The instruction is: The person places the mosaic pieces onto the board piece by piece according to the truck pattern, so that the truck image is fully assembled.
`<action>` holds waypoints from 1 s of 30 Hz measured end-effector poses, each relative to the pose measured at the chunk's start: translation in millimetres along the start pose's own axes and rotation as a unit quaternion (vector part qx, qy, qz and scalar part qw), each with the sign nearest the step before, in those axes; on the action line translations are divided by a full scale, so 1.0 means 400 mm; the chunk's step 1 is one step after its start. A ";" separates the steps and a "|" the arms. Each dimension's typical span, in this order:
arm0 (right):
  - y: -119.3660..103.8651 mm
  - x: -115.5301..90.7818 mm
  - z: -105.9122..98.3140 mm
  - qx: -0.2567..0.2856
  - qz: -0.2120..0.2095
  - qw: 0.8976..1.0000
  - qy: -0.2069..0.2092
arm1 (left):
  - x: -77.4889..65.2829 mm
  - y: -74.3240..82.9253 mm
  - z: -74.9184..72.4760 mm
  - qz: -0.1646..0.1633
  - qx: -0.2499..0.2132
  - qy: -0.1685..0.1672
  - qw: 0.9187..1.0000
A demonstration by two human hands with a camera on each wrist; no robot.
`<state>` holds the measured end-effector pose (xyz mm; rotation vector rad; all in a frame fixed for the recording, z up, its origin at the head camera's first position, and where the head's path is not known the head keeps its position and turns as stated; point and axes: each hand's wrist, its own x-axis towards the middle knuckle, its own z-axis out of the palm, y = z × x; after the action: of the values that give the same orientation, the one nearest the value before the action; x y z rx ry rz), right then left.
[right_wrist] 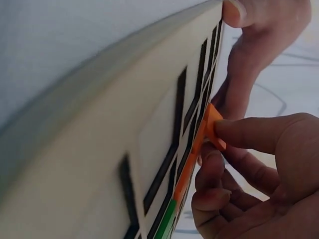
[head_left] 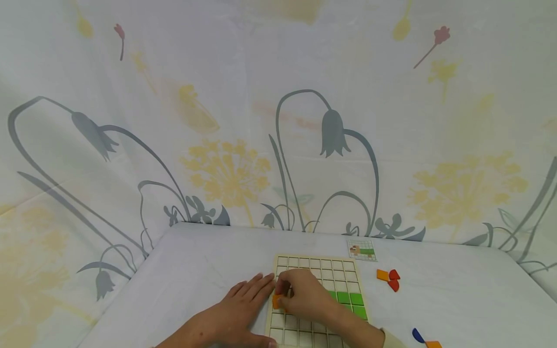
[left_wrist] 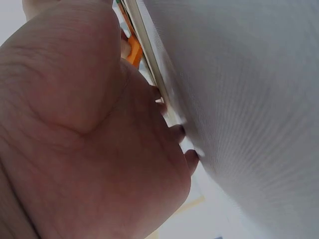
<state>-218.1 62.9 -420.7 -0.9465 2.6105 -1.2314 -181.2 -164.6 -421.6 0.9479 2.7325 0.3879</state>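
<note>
My right hand (head_left: 304,295) pinches an orange square tile (right_wrist: 215,130) between thumb and fingers, tilted at the left edge of a pale grid board (head_left: 344,265). Beside it in the right wrist view, orange tiles (right_wrist: 185,175) sit in the board's cells, followed by a green tile (right_wrist: 166,219). Several green tiles (head_left: 358,298) fill cells at the board's right side in the head view. Flat along the board's left side lies my left hand (head_left: 243,309), its fingers extended and fingertips at the board edge. The right hand and forearm hide the middle of the board.
Behind the board lies a small picture card (head_left: 362,250) with a grid pattern. To the right are an orange square (head_left: 382,275) and two red pieces (head_left: 393,274). Nearer the front are a blue piece (head_left: 417,335) and another orange piece (head_left: 433,344). A flower-patterned cloth (head_left: 243,121) hangs behind.
</note>
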 end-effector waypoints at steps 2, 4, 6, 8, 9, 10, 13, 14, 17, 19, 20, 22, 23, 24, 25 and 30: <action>-0.001 -0.002 0.001 -0.020 -0.001 1.000 0.000 | 0.000 0.000 -0.001 0.001 0.000 0.002 1.000; -0.001 -0.005 0.002 -0.038 -0.003 0.999 -0.001 | 0.000 0.001 -0.001 0.002 0.004 0.005 1.000; 0.000 -0.010 0.001 -0.049 -0.006 0.999 -0.001 | 0.000 0.001 -0.002 0.003 0.008 0.008 1.000; 0.002 -0.019 -0.001 -0.050 -0.010 0.999 0.001 | -0.001 0.002 -0.003 0.002 0.010 0.008 1.000; 0.004 -0.026 -0.003 -0.050 -0.015 0.999 0.005 | 0.000 0.003 -0.002 0.001 0.010 0.008 1.000; 0.006 -0.034 -0.007 -0.048 -0.019 0.999 0.010 | 0.000 0.004 -0.002 0.001 0.008 0.007 1.000; 0.014 -0.066 -0.025 -0.040 -0.038 0.998 0.028 | 0.001 0.004 -0.002 0.000 0.004 0.008 1.000; 0.018 -0.078 -0.033 -0.037 -0.044 0.998 0.032 | 0.002 0.004 -0.002 0.000 0.003 0.009 1.000; 0.030 -0.119 -0.069 -0.030 -0.023 0.999 0.031 | 0.002 0.001 0.000 0.001 0.003 0.013 1.000; 0.038 -0.150 -0.099 -0.028 -0.004 0.999 0.027 | 0.004 -0.001 0.001 0.002 0.001 0.012 1.000; 0.044 -0.165 -0.115 -0.026 0.009 0.999 0.025 | 0.004 -0.002 0.002 0.001 -0.001 0.011 1.000; 0.056 -0.199 -0.146 -0.028 0.019 0.999 0.033 | 0.006 -0.003 0.004 -0.001 -0.002 0.008 1.000; 0.063 -0.215 -0.161 -0.028 0.021 0.999 0.038 | 0.007 -0.004 0.004 -0.002 -0.003 0.006 1.000; 0.071 -0.233 -0.176 -0.031 0.024 0.998 0.043 | 0.007 -0.004 0.004 -0.003 -0.004 0.005 1.000; 0.080 -0.250 -0.190 -0.035 0.026 0.998 0.049 | 0.007 -0.004 0.005 -0.005 -0.004 0.004 1.000; 0.140 -0.341 -0.252 -0.088 0.032 0.992 0.082 | 0.007 -0.003 0.003 -0.008 -0.009 0.001 1.000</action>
<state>-170.7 234.9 -416.4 -0.8094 2.8943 -1.1236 -183.6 -163.4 -423.5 0.9205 2.7327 0.4111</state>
